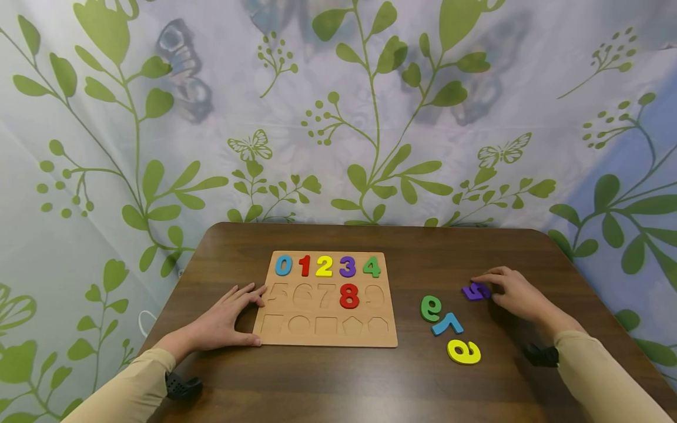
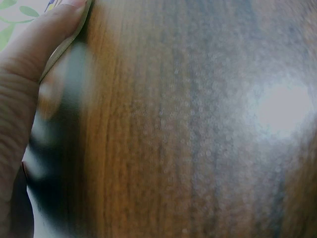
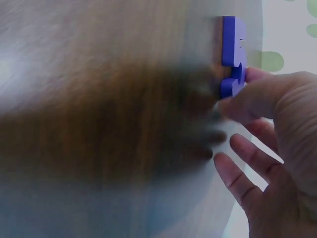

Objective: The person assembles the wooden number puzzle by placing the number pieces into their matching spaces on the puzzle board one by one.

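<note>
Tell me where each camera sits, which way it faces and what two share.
Head: worn on the head, facing forward and down at the table, wooden board and patterned backdrop; left hand, right hand and sleeves show.
Left wrist: on that wrist, facing the table; the left thumb shows.
Right wrist: on that wrist, facing the table and purple 5; right thumb and fingers show.
Shared: head and right wrist both show the purple 5 and right hand.
</note>
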A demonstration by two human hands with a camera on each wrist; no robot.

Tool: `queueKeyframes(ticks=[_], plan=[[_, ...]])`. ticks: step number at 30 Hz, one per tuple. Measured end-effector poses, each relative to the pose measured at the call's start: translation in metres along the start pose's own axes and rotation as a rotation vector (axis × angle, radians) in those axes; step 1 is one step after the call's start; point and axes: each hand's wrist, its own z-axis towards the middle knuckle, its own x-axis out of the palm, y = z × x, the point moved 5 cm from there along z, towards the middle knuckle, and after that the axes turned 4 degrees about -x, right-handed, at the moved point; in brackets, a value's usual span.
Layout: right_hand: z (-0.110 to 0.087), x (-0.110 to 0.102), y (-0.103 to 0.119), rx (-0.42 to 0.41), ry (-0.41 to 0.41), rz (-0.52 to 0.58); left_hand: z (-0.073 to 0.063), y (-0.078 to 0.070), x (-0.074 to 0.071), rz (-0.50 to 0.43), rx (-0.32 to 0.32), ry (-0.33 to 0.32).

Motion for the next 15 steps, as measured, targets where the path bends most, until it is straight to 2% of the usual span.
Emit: queueKeyframes(ticks=[8,15], plan=[[-0.007,0.002,0.010,0.012,-0.050,0.006,0.000,0.001,0.000,0.000,-0.009,0.006],[-0.001,0.010,0.018,0.020,-0.072,0.049,0.001,0.001,0.001,-0.003,-0.028,0.021]])
